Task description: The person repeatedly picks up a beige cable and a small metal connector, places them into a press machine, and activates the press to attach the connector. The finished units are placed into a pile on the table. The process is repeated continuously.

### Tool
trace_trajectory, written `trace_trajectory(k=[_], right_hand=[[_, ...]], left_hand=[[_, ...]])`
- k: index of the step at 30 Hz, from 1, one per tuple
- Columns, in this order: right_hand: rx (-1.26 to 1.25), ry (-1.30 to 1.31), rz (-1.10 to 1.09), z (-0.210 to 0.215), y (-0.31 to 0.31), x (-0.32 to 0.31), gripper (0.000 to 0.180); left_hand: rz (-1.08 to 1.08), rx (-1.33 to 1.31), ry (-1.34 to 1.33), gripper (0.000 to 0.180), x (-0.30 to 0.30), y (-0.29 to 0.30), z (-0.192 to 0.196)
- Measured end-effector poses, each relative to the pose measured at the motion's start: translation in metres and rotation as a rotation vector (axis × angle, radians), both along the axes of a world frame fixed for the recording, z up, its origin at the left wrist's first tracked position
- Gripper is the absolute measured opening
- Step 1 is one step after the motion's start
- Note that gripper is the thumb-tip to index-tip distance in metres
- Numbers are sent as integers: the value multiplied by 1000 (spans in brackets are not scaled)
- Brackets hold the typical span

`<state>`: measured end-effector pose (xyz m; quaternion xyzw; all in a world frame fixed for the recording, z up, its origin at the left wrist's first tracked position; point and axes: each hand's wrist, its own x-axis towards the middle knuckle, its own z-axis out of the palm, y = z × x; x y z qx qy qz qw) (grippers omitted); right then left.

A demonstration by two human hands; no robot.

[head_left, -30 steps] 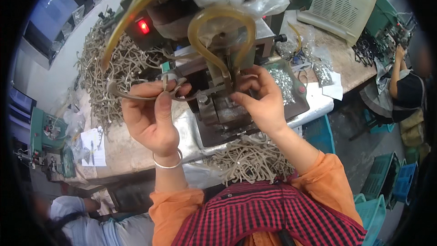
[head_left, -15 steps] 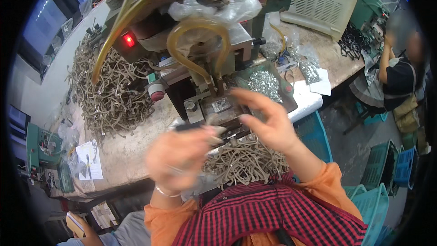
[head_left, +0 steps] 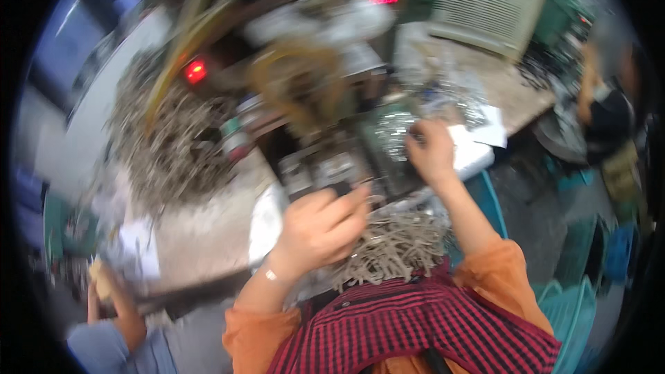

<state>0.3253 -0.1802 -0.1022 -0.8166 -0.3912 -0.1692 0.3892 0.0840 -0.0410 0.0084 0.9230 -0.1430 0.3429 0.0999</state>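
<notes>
My left hand (head_left: pixel 322 228) is closed in front of the press, its fingertips pinched together beside the metal work block (head_left: pixel 337 168). Blur and the fingers hide what they hold; a small pale end shows at the tips. My right hand (head_left: pixel 434 154) reaches to the dark tray (head_left: pixel 398 181), fingers bent in a pinch at the edge of a heap of small shiny metal parts (head_left: pixel 393 131). Anything in that pinch is too small to make out. Just below my hands lies a pile of curved grey-beige pieces (head_left: pixel 395 246), close against my checked apron.
A bigger heap of curved pieces (head_left: pixel 173 145) covers the bench left of the press. A yellowish hose (head_left: pixel 298 83) loops before it. Teal crates (head_left: pixel 568 312) stand at right. Another person's arm (head_left: pixel 121 305) is at lower left; a second person (head_left: pixel 609 111) sits far right.
My right hand has moved from beside the work block right to the tray of metal parts, its fingers now bent. My left hand has moved right and up towards the block. The view is blurrier.
</notes>
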Motion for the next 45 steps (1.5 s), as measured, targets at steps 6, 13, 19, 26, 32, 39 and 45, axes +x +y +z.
trace_trajectory(k=[6,13,19,26,32,39,45], right_hand=[[132,74,5,-35,24,1,10],[-103,-78,195,-23,27,3,18],[181,158,126,-14,8,-15,11],[212,169,196,-3,36,-31,14],[183,213,88,-16,3,-20,15],[242,201,14,-9,-50,-22,11],[280,631,558,60,20,-48,20]], left_hand=[[73,-75,-74,30,0,-3,-12],[80,-163,-41,25,-1,-27,1],[686,2,-531,24,-38,24,-64],[1009,303,689,14,-41,307,-202],[995,365,709,27,9,305,-221],[976,-55,235,33,-60,191,-170],[869,-847,-283,34,-78,155,-167]])
